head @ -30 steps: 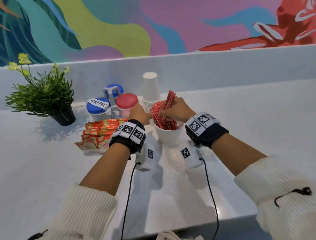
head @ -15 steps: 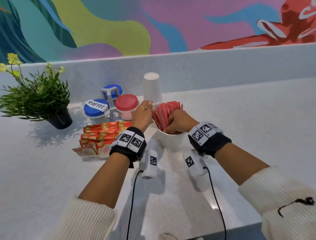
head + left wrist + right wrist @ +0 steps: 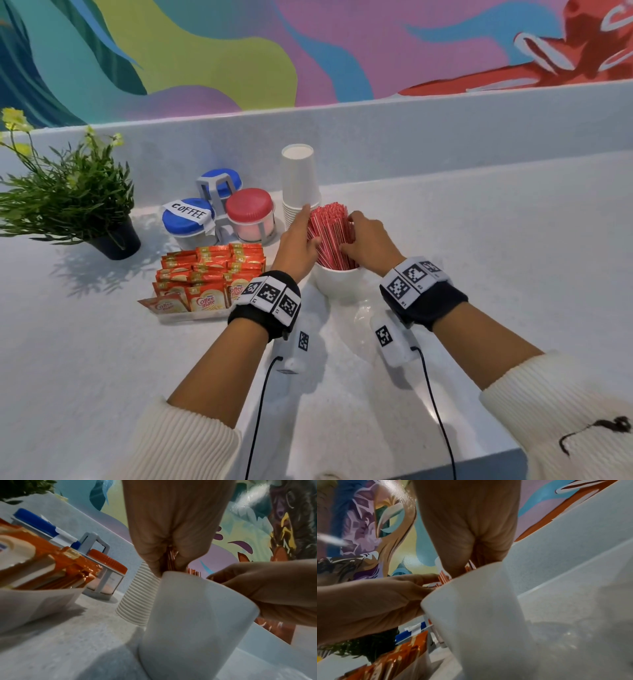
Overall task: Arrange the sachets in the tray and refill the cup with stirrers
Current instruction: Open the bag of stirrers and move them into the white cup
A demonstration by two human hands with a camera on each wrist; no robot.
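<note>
Sachets (image 3: 209, 274) packed upright in tray (image 3: 191, 316), left of cup (image 3: 337, 281); looks done bar one leaning out at near-left corner. Stirrers (image 3: 330, 236) standing in cup, fanned toward the far side; refill looks near finished, only tidying left. Left hand (image 3: 297, 240) flat along left side of bundle, fingers straight, gripping nothing. Right hand (image 3: 368, 241) curled against right side, fingertips pinching the stirrers.

Red-and-white striped stirrers (image 3: 330, 236) in a white cup (image 3: 337, 284), orange sachets (image 3: 209, 270), blue-lidded jar (image 3: 187, 219), red-lidded jar (image 3: 249, 205).
</note>
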